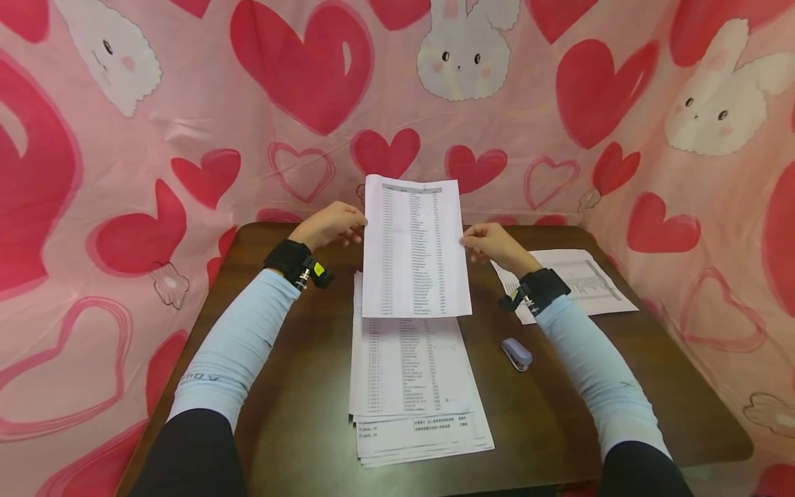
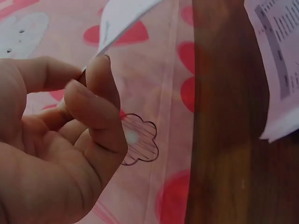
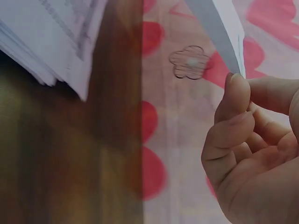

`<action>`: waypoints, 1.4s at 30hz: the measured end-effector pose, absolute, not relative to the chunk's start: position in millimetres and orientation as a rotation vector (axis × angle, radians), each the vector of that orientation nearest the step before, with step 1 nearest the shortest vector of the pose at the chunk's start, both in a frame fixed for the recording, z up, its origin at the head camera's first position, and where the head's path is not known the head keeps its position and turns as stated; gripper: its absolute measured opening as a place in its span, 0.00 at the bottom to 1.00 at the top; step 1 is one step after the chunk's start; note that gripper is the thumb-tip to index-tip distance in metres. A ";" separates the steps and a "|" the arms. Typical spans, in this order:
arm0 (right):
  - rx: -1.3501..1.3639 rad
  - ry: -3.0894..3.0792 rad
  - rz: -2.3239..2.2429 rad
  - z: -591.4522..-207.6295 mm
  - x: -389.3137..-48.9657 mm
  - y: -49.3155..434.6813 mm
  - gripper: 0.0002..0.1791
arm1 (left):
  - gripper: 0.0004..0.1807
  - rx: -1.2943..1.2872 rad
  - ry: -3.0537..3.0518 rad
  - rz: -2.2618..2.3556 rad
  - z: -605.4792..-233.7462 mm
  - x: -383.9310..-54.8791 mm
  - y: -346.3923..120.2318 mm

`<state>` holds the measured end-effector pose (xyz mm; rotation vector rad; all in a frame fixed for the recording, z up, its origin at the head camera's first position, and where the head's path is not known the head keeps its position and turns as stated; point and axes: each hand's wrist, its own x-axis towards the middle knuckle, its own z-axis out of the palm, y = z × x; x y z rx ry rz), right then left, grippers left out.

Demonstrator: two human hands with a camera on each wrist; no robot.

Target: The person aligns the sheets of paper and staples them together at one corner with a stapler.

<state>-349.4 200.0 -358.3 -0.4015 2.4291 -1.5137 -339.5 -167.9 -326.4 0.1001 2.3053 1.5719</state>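
Both hands hold up a printed sheet of paper [image 1: 416, 255] by its side edges, with a table of text facing the head camera. My left hand [image 1: 332, 224] pinches its left edge between thumb and fingertips. At the opposite edge, the right hand [image 1: 497, 245] grips the sheet the same way. In the left wrist view, the left hand [image 2: 70, 126] has the paper edge between its fingertips; the right wrist view gives a like sight of the right hand [image 3: 257, 135]. Beneath the raised sheet lies a stack of printed papers [image 1: 422, 386], its far part hidden behind it.
A lilac stapler [image 1: 517, 354] sits on the brown table [image 1: 298, 393] right of the stack. Farther right are more printed sheets [image 1: 577, 283], partly behind the right wrist. A pink curtain [image 1: 205, 103] with hearts and rabbits hangs behind and along the sides.
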 end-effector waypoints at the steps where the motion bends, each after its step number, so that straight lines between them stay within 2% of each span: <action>1: -0.401 2.411 -1.502 -362.4 -348.1 200.1 0.12 | 0.13 0.112 2.298 1.552 -328.6 -338.7 -169.2; 8: -0.332 2.201 -1.438 -388.1 -341.9 200.9 0.08 | 0.12 0.240 2.219 1.451 -340.9 -329.7 -178.4; 15: -0.407 1.992 -1.444 -411.5 -338.6 199.5 0.06 | 0.12 0.312 2.013 1.491 -367.8 -326.5 -193.7; 20: -0.477 1.911 -1.458 -421.7 -331.2 202.3 0.08 | 0.12 0.338 1.935 1.499 -386.1 -318.0 -198.4; 42: -0.505 1.920 -1.309 -421.9 -308.4 198.1 0.13 | 0.12 0.376 1.956 1.492 -406.5 -284.0 -209.2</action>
